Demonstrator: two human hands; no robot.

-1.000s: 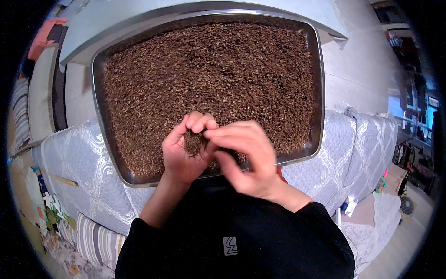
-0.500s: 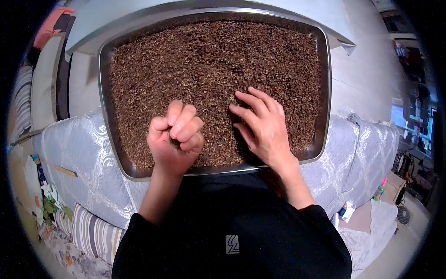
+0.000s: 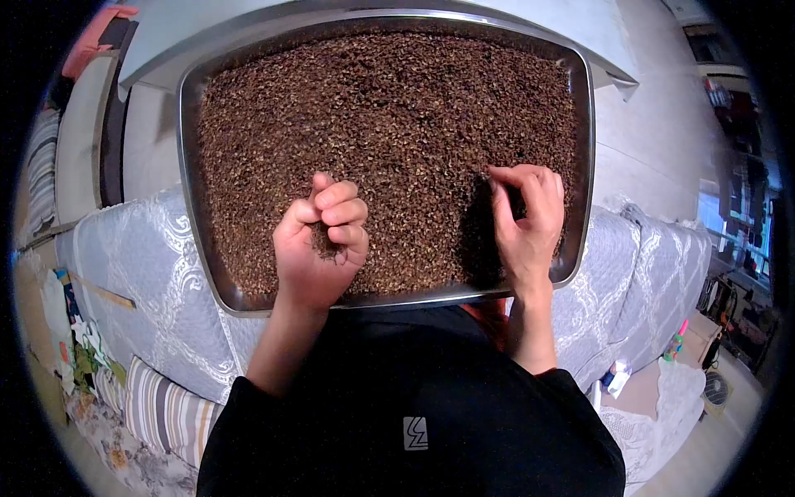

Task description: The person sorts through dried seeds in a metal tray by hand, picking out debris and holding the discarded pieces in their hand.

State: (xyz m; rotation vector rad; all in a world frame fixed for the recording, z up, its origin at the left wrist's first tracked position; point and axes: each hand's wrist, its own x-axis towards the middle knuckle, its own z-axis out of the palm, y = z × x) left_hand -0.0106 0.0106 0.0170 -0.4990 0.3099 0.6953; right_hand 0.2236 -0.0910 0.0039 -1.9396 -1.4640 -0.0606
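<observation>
A large metal tray (image 3: 190, 190) holds a broad layer of small reddish-brown dried bits (image 3: 397, 124), which look like Sichuan peppercorns. Above its near left part, my left hand (image 3: 323, 236) is palm up with curled fingers. A little bunch of thin dark stems (image 3: 325, 242) shows in that palm. Over the right part of the tray, my right hand (image 3: 532, 215) has thumb and fingertips drawn together in a pinch. Whatever lies between those tips, if anything, is too small to make out.
The tray's far side meets a white table (image 3: 157, 62). Grey patterned sofa covers (image 3: 149, 257) flank me on both sides. A striped cushion (image 3: 170, 410) lies at the lower left. A fan (image 3: 717, 387) stands on the floor at the right.
My right hand has moved right, and its spread fingers have come together into a pinch. My left hand has turned slightly, so the stems in its palm show more clearly.
</observation>
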